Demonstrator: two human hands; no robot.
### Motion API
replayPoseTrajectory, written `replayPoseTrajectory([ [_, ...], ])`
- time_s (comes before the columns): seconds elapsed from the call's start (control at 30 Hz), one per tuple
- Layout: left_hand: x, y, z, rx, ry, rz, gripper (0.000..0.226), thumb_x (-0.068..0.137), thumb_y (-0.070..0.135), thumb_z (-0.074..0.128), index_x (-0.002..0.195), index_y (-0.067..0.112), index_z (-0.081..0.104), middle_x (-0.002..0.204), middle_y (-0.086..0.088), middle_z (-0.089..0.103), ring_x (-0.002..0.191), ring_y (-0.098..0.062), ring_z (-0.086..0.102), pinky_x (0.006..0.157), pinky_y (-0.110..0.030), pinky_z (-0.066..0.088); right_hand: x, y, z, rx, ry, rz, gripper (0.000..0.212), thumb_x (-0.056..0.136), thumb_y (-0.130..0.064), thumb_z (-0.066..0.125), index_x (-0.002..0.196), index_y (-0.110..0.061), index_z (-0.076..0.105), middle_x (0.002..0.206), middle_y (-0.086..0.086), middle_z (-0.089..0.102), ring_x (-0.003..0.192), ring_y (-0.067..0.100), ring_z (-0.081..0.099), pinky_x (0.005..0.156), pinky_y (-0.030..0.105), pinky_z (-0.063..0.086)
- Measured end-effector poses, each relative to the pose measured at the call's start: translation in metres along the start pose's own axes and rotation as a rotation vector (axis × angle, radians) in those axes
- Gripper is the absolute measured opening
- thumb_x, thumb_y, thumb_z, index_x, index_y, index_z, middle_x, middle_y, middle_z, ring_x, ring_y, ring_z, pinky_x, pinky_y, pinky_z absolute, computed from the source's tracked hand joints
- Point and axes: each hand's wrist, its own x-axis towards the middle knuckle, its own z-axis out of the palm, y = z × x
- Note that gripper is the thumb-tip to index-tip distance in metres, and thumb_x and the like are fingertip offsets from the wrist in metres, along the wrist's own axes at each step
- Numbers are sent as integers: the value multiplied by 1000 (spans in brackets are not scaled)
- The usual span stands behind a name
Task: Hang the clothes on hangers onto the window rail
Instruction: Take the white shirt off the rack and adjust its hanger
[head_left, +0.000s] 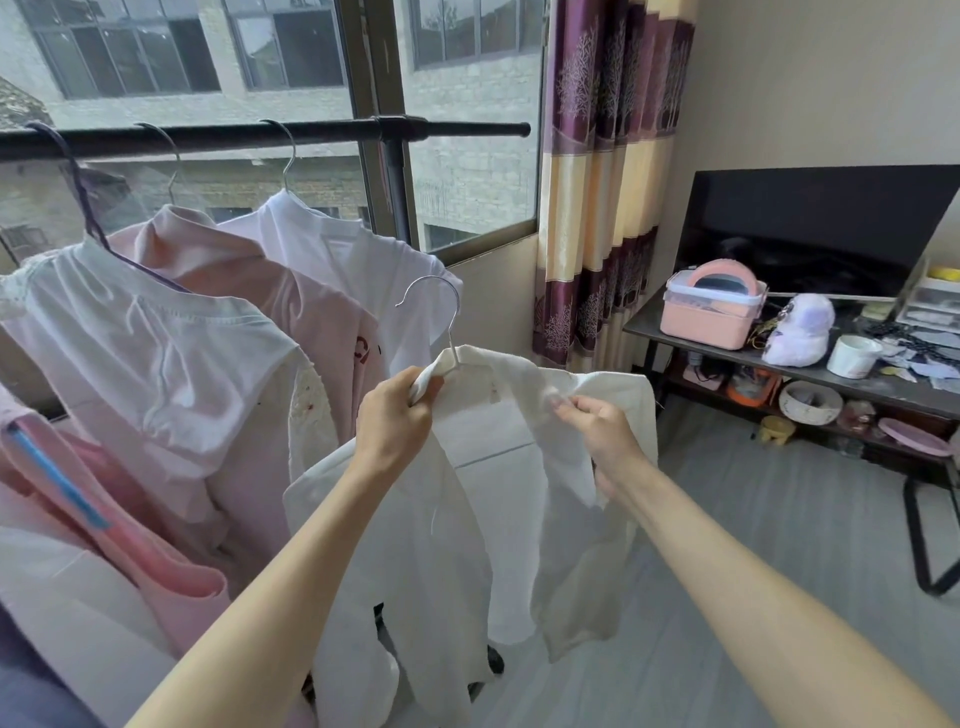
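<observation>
While both hands grip, hanger hook points left.

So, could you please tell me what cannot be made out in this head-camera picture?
- Hanger arms: hidden inside the white garment; only the hook shows.
- Left hand grip: whether it reaches the hanger through the cloth is unclear.
- Right hand fingertips: blurred at the pinched fabric.
- Rail: cut off by the left edge.
- Shelf clutter: too small to identify.
</observation>
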Motion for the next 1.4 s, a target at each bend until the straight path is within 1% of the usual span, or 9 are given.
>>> replayPoseTrajectory([
  [0.17, 1, -4, -3, -4, -21, -4, 38, 91, 24, 53, 58, 17, 37, 50, 3, 33, 58, -25, 31, 55, -34, 26, -4, 23, -13, -569, -218, 304, 19, 85, -15, 59, 67, -11, 56, 48, -3, 64, 49, 13, 63, 44, 18, 40],
  [0.3, 2, -4, -7, 8, -9, -28, 37, 91, 24, 53, 59, 17, 36, 50, 3, 35, 59, -25, 33, 55, -34, 26, -2, 18, -15, -965, -26, 146, 16, 82, -30, 54, 87, -17, 62, 87, 0, 70, 90, 27, 64, 74, 31, 46],
  [0.47, 1, -3, -13, -4, -5, -43, 40, 90, 24, 54, 55, 21, 35, 49, 3, 34, 57, -22, 32, 53, -33, 25, 4, -5, -21, -832, 481, -413, 31, 87, -6, 45, 116, -12, 53, 118, 8, 54, 101, 31, 56, 68, 29, 37],
  [0.6, 0, -2, -19, -21, 5, -43, 32, 82, 38, 46, 55, 24, 38, 50, 4, 37, 57, -21, 35, 55, -33, 27, 25, 8, -44, -655, 422, -48, 49, 91, -9, 43, 139, -13, 34, 142, 10, 39, 121, 31, 46, 94, 38, 39],
  [0.73, 2, -2, -19, 7, 59, -48, 39, 90, 28, 53, 54, 25, 40, 48, 3, 36, 59, -24, 36, 56, -33, 28, 31, 24, -49, -498, 371, 44, 24, 89, -11, 43, 105, -5, 61, 95, 17, 66, 82, 33, 62, 69, 39, 52],
  [0.8, 4, -3, -19, 35, 111, -33, 33, 91, 26, 54, 59, 24, 47, 50, 2, 39, 61, -26, 39, 57, -34, 31, 33, 27, -54, -493, 516, 32, 21, 87, -6, 43, 96, -5, 62, 89, 19, 67, 87, 36, 62, 77, 43, 52],
  [0.97, 7, -11, -16, 155, 216, 75, 16, 92, 20, 55, 92, 12, 70, 76, -12, 61, 79, -32, 55, 64, -39, 40, 35, 25, -67, -326, 826, -111, 19, 90, -12, 37, 95, -5, 54, 100, 20, 63, 94, 36, 60, 84, 48, 48],
  [1.2, 9, -2, -9, 72, 179, 157, 17, 90, 15, 57, 81, 5, 66, 64, 3, 42, 65, -22, 40, 61, -31, 31, 19, 61, -68, -555, 611, 330, 28, 81, -9, 48, 106, -10, 60, 124, 17, 51, 109, 37, 52, 95, 41, 40],
  [1.4, 6, 7, -6, -11, 107, 177, 17, 89, 15, 59, 77, 4, 64, 55, 11, 36, 62, -19, 37, 59, -28, 26, 16, 3, -33, -597, 641, -362, 36, 83, -12, 38, 109, -11, 63, 117, 8, 58, 114, 25, 52, 93, 38, 35],
])
